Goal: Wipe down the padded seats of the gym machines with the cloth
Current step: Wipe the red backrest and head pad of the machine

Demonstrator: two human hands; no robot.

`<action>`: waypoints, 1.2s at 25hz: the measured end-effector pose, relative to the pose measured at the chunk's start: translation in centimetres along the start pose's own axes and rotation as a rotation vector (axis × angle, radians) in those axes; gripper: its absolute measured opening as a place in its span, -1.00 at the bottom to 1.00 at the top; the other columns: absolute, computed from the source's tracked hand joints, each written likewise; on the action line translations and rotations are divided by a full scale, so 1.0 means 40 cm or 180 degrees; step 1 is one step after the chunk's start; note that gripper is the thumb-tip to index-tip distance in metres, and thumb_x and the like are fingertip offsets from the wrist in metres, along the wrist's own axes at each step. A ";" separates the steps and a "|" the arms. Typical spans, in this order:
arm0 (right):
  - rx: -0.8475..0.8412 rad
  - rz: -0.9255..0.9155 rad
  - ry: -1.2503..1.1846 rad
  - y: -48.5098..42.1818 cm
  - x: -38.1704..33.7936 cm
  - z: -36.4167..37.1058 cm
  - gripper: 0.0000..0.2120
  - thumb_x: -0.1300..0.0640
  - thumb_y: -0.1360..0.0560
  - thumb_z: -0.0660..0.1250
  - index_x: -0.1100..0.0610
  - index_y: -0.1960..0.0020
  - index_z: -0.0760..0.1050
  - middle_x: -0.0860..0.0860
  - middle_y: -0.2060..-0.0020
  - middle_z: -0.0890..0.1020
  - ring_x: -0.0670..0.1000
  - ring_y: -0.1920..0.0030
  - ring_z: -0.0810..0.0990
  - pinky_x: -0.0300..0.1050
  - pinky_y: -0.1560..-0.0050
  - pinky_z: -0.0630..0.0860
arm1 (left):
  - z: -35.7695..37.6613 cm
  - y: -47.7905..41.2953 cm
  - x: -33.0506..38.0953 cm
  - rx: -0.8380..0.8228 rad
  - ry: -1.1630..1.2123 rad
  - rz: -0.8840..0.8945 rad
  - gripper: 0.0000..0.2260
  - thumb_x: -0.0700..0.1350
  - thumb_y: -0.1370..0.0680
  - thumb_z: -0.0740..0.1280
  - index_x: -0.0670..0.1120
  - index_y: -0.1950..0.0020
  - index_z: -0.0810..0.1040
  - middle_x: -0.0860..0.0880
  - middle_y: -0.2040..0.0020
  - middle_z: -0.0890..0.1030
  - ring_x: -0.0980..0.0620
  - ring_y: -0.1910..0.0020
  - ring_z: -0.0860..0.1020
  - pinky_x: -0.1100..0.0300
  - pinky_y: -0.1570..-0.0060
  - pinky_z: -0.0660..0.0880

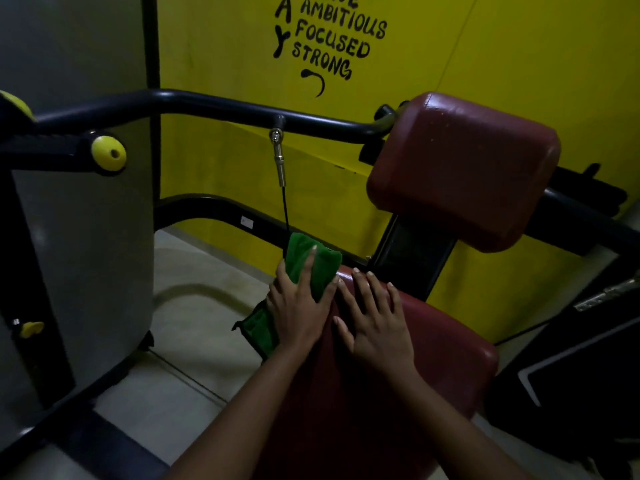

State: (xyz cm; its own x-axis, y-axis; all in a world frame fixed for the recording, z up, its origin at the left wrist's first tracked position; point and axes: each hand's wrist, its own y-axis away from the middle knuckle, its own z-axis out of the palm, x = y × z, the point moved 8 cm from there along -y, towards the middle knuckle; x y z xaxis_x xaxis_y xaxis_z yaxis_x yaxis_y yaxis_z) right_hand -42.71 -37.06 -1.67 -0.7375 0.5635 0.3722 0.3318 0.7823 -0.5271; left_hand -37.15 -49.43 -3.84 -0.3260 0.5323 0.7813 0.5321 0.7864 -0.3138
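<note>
**Both hands flat on the red seat, cloth under the left**

The left hand (pixel 299 306) lies palm down on the green cloth (pixel 298 245) at the far left edge of the dark red padded seat (pixel 440 358). Its fingers are straight and spread over the fabric, pressing on it rather than curling round it. The cloth is bunched under the hand. One fold sticks out beyond the fingertips on the far side, and another part with a dark trim hangs off the left side of the seat below the wrist.

The right hand (pixel 377 327) rests just beside the left one, directly on the bare seat. It is flat, with the fingers extended and slightly fanned, and it holds nothing. Both forearms reach in from the near edge of the view.

Beyond the seat, up and to the right, a second dark red pad (pixel 464 168) is mounted on the black frame and tilted. A curved black bar (pixel 207 105) runs across the far side from left to right. A metal fitting with a thin black cable (pixel 278 157) hangs from it, and the cable drops down behind the cloth.

On the left stands a grey machine shroud (pixel 86 254) with a round yellow knob (pixel 108 154) near its top. The yellow wall (pixel 485 46) behind carries black painted words, among them "AMBITIOUS", "FOCUSED" and "STRONG". A pale tiled floor (pixel 194 306) shows between the shroud and the seat.
</note>
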 end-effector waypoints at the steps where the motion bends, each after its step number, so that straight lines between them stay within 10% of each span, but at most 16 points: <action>1: 0.0027 -0.0003 0.0002 -0.004 0.000 0.000 -0.42 -0.19 -0.54 0.02 0.01 -0.49 0.15 0.12 -0.47 0.26 0.13 -0.45 0.24 0.15 -0.40 0.13 | -0.001 -0.006 -0.001 0.0050 0.0092 0.0028 -0.30 0.46 -0.41 -0.02 0.22 -0.51 0.05 -0.17 -0.48 0.16 -0.17 -0.38 0.26 -0.08 -0.30 0.27; 12: 0.0344 -0.0579 -0.0408 0.132 -0.133 0.018 -0.46 -0.03 -0.49 0.16 -0.01 -0.46 0.21 0.04 -0.47 0.24 0.05 -0.47 0.16 0.18 -0.41 0.11 | 0.025 0.102 -0.235 0.0034 0.1451 -0.1064 0.18 0.67 -0.07 -0.20 -0.14 -0.33 0.42 -0.22 -0.24 0.53 -0.22 -0.23 0.48 -0.02 -0.21 0.38; 22: 0.0671 -0.0651 0.0078 0.286 -0.222 0.104 -0.51 -0.04 -0.56 0.12 -0.03 -0.48 0.21 0.01 -0.47 0.24 0.07 -0.48 0.16 0.15 -0.45 0.05 | 0.231 0.395 -0.623 -0.0134 0.1397 -0.2192 -0.13 0.45 -0.35 -0.08 -0.18 -0.33 0.41 -0.25 -0.25 0.52 -0.23 -0.20 0.49 -0.11 -0.22 0.41; 30: 0.0702 -0.0582 -0.0132 0.291 -0.216 0.092 -0.50 0.01 -0.58 0.12 -0.04 -0.50 0.13 0.01 -0.48 0.19 0.04 -0.50 0.12 0.14 -0.46 0.01 | 0.206 0.260 -0.550 0.0117 0.2176 -0.1452 -0.21 0.51 -0.35 0.06 -0.06 -0.29 0.48 -0.11 -0.19 0.58 -0.11 -0.19 0.53 -0.15 -0.23 0.43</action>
State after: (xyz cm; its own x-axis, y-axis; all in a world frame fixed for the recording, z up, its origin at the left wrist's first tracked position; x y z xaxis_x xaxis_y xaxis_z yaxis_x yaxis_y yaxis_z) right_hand -34.65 -33.80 -13.82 -0.7982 0.4036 0.4473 0.0585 0.7908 -0.6092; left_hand -30.90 -50.37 -28.73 0.0503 -0.1412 0.9887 0.4328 0.8952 0.1058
